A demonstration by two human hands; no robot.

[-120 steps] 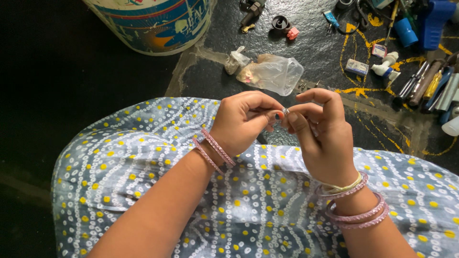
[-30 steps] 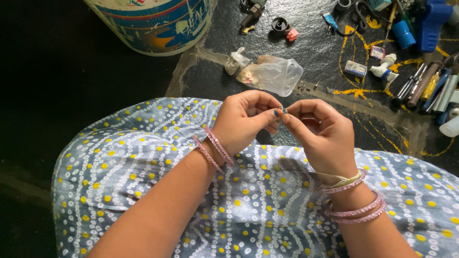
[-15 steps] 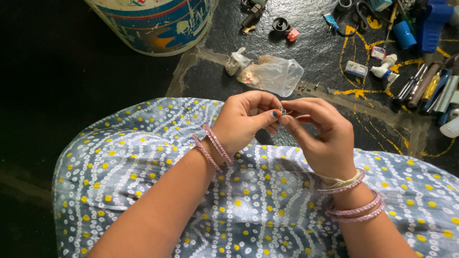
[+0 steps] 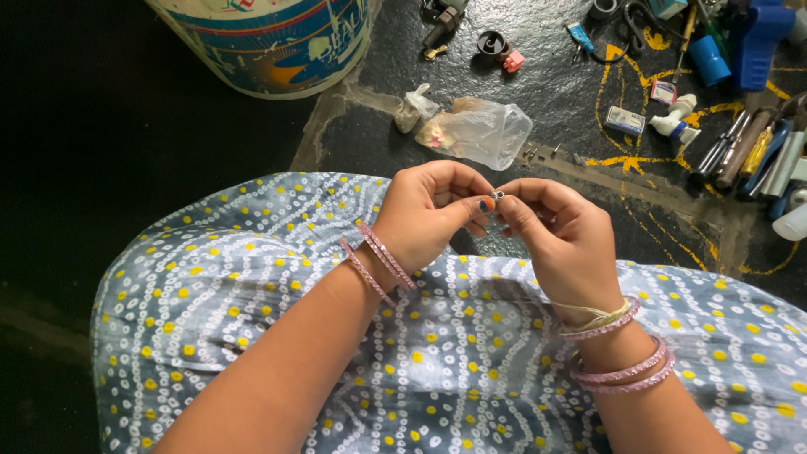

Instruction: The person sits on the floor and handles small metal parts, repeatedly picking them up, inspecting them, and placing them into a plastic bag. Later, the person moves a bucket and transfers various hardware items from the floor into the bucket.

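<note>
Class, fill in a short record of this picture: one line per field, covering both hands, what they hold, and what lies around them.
left hand: fingers curled, thumb and fingertips pinching the small metal part
right hand: fingertips pinching the same part from the other side
part: tiny, shiny, held above the lap; kind too small to tell
lap: blue-grey dotted cloth
wrists: pink bangles on both
floor ahead: clear plastic bag, painted drum
floor right: loose tools, small boxes, plastic fittings
</note>
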